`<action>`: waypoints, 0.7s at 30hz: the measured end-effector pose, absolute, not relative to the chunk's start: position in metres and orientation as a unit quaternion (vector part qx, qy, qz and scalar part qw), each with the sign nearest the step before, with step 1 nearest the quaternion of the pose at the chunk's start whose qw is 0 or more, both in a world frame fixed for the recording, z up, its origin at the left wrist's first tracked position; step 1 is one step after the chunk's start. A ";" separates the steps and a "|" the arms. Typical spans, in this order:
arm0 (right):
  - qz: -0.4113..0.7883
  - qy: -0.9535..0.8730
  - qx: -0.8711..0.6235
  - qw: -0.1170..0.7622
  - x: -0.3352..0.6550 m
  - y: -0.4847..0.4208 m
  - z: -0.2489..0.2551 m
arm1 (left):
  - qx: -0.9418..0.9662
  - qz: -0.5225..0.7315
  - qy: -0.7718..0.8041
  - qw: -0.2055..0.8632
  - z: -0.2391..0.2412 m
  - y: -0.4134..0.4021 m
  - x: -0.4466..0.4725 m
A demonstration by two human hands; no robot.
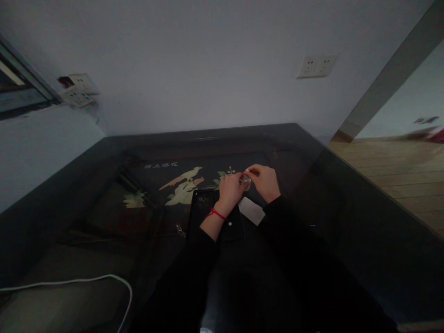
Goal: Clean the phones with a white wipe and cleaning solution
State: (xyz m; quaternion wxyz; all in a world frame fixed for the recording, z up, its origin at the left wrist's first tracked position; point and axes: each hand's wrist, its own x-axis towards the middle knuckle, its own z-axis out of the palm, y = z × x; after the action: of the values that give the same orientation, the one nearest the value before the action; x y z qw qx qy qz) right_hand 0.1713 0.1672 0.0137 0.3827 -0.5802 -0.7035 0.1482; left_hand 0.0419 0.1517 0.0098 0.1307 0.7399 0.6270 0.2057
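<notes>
Room's pretty dimly lit. The far edge of a dark, glossy table [305, 171] is backed by a plain pale wall [194, 69]. A double socket [317, 66] is mounted above the far right corner; a window [24, 90] is set up past the far left one. Wood-look floor planks [385, 162] are laid beyond the right edge.

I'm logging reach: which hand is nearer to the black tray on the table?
Left. In the head view, the left hand's wrist crosses in front of the black tray; the right hand is farther right.
</notes>
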 end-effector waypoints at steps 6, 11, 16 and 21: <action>0.141 -0.679 -0.553 0.461 0.170 0.163 0.026 | 0.743 0.191 0.628 0.129 0.012 0.150 0.043; 0.150 -0.646 -0.518 0.540 0.188 0.146 0.054 | 0.754 0.183 0.616 0.136 0.010 0.150 0.043; 0.208 -0.662 -0.506 0.511 0.202 0.108 0.039 | 0.756 0.183 0.611 0.145 0.011 0.149 0.043; 0.237 -0.668 -0.518 0.479 0.199 0.086 0.010 | 0.758 0.186 0.609 0.140 0.010 0.149 0.043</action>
State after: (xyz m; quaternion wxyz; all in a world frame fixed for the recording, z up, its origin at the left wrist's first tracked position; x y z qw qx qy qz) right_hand 0.1986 0.0861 0.0101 0.4786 -0.5178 -0.6682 0.2373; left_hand 0.0431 0.1490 0.0103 0.1404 0.7581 0.6091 0.1862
